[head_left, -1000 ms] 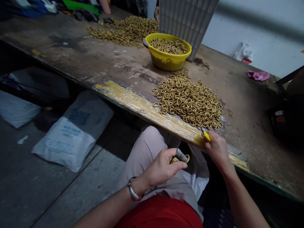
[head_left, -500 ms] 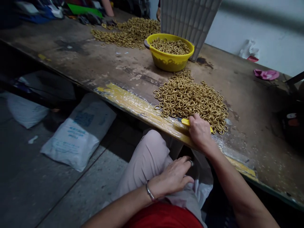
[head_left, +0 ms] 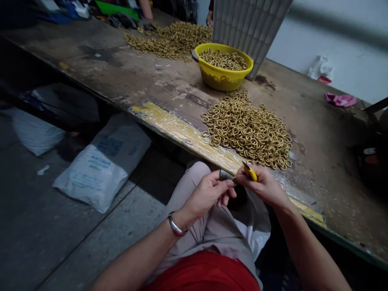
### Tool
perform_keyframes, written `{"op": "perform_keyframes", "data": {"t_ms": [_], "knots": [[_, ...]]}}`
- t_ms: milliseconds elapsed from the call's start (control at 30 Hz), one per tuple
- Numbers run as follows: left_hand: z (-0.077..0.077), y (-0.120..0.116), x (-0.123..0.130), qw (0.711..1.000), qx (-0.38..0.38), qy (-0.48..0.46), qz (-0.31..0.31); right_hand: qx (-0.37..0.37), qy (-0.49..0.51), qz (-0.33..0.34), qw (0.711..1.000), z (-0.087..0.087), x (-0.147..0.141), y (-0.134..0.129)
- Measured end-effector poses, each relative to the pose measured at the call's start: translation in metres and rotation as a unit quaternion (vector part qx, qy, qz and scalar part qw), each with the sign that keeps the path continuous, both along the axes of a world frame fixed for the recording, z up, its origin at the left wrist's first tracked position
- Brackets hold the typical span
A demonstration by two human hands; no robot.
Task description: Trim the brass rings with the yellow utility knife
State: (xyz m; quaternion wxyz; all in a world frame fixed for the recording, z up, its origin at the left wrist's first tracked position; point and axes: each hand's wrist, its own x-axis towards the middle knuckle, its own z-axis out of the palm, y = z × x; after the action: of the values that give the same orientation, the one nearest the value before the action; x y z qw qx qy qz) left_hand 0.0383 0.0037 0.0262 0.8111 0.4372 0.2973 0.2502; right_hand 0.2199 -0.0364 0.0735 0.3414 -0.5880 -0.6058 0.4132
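Note:
My right hand is closed around a yellow utility knife, its dark tip pointing up and to the left. My left hand, with a silver bangle at the wrist, meets it above my lap. Its thumb and fingers pinch a small gold ring, mostly hidden between the two hands. Just beyond them, a heap of gold rings lies on the wooden table near its taped edge.
A yellow basin full of similar rings stands behind the heap, against a grey ribbed panel. More rings spread farther back, near another person's hand. White sacks lie on the floor at left; a pink cloth is at right.
My right hand has drawn back from the heap's edge with the knife, which now points upward. My left hand has risen from my lap to meet it, fingers now pinched.

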Motion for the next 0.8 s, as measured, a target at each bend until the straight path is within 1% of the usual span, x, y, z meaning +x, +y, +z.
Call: {"op": "perform_keyframes", "data": {"t_ms": [100, 200, 300, 367, 433, 467, 533, 600, 667, 800], "knots": [[0.004, -0.006, -0.005, 0.994, -0.087, -0.040, -0.042, 0.023, -0.005, 0.025, 0.999, 0.003, -0.007, -0.009], [0.007, -0.016, -0.010, 0.983, -0.158, -0.087, -0.048, 0.041, 0.005, 0.017, 0.999, 0.004, -0.014, -0.018], [0.010, -0.024, -0.013, 0.972, -0.192, -0.127, -0.052, 0.054, 0.020, -0.004, 0.998, 0.003, -0.020, -0.026], [0.011, -0.028, -0.014, 0.969, -0.195, -0.143, -0.053, 0.077, -0.003, -0.013, 0.997, 0.002, -0.023, -0.033], [0.012, -0.029, -0.014, 0.975, -0.169, -0.143, -0.036, 0.126, -0.082, -0.012, 0.989, 0.000, -0.024, -0.041], [0.012, -0.029, -0.015, 0.981, -0.141, -0.134, -0.021, 0.147, -0.135, -0.007, 0.980, -0.002, -0.025, -0.045], [0.012, -0.029, -0.015, 0.993, -0.066, -0.102, 0.008, 0.164, -0.232, 0.003, 0.959, -0.004, -0.025, -0.052], [0.012, -0.028, -0.016, 0.998, 0.013, -0.057, 0.015, 0.159, -0.303, 0.008, 0.940, -0.006, -0.024, -0.057], [0.013, -0.028, -0.017, 0.997, 0.073, -0.018, 0.006, 0.152, -0.353, 0.005, 0.923, -0.008, -0.024, -0.060], [0.015, -0.026, -0.016, 0.990, 0.140, 0.029, -0.001, 0.141, -0.417, -0.003, 0.898, -0.010, -0.026, -0.061]]}}
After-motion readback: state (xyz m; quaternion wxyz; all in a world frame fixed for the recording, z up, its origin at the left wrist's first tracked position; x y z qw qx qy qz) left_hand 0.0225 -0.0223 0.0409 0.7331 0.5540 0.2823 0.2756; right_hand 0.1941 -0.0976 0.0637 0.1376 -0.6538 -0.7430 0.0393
